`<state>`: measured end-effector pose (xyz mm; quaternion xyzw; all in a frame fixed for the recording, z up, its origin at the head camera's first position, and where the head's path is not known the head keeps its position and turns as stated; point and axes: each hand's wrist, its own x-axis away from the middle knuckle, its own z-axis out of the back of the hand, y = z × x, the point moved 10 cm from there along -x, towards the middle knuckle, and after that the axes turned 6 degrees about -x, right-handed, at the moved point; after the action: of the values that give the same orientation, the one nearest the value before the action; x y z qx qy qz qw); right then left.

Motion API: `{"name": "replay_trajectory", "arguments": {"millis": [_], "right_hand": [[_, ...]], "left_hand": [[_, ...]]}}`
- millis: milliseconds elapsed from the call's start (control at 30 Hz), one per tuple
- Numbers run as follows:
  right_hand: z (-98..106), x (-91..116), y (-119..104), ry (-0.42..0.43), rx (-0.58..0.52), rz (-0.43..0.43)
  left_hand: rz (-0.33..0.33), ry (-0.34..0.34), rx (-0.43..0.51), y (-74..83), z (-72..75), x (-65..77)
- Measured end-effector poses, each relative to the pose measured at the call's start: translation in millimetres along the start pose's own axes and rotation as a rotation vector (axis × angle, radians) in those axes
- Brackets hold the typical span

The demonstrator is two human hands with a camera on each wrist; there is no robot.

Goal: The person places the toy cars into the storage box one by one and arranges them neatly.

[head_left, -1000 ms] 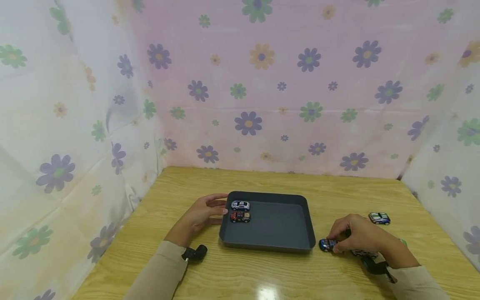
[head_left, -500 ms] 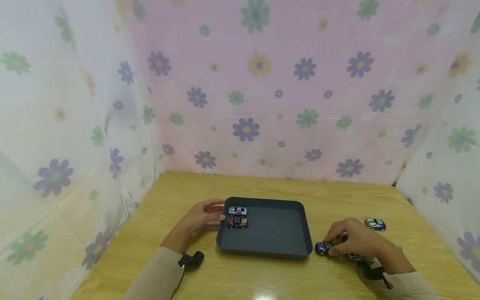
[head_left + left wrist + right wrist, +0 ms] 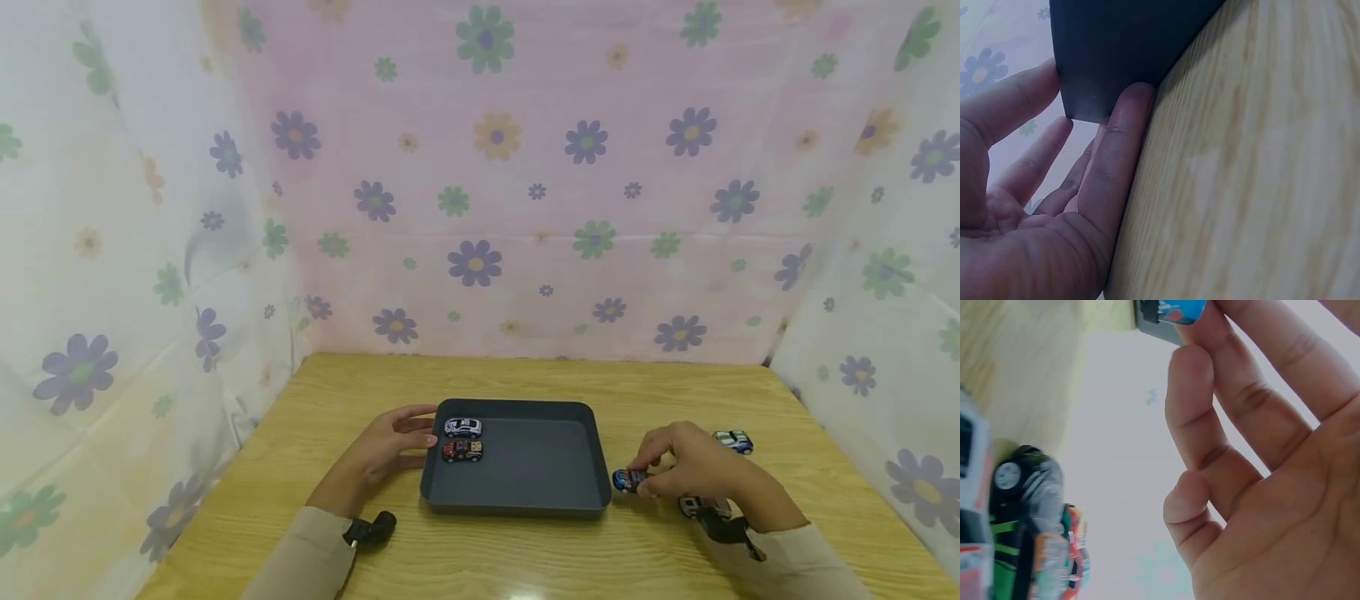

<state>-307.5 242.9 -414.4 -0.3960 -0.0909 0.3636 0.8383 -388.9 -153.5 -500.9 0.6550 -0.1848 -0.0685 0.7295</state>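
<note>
A dark grey rectangular tray (image 3: 517,467) lies on the table. My left hand (image 3: 393,442) touches its left wall; in the left wrist view the extended fingers (image 3: 1116,150) rest against the tray's outer side (image 3: 1116,56). Inside the tray, at its left end, a white toy car (image 3: 462,427) sits behind a red and black toy car (image 3: 462,451). Just beyond the right wall, my right hand (image 3: 693,471) pinches a blue toy car (image 3: 627,481) between thumb and fingers. Only a bit of the blue toy car (image 3: 1182,309) shows in the right wrist view.
Right of the tray, a green and white toy car (image 3: 733,441) stands behind my right hand, and another toy car (image 3: 705,505) is partly hidden under the wrist. The right wrist view shows several cars, one black and green (image 3: 1022,519). Flowered cloth (image 3: 540,208) encloses the wooden table (image 3: 360,379).
My right hand has shifted the blue toy car left and slightly away from me, closer to the tray's right wall. My left hand stays at the tray. The head view has turned a little right.
</note>
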Motion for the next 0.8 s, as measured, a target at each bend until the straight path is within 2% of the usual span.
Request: {"name": "replay_trajectory", "arguments": {"millis": [200, 367, 600, 800], "right_hand": [[6, -8, -9, 0.007, 0.025, -0.002], [8, -16, -17, 0.0, 0.051, 0.003], [4, -31, -25, -0.019, 0.07, 0.006], [-3, -46, -29, -0.035, 0.079, 0.008]], "left_hand": [[-0.02, -0.005, 0.007, 0.5, -0.4, 0.3], [-0.012, 0.006, 0.004, -0.7, 0.8, 0.2], [-0.02, -0.018, -0.007, 0.7, -0.8, 0.5], [-0.011, -0.004, -0.005, 3.3, -0.7, 2.1]]}}
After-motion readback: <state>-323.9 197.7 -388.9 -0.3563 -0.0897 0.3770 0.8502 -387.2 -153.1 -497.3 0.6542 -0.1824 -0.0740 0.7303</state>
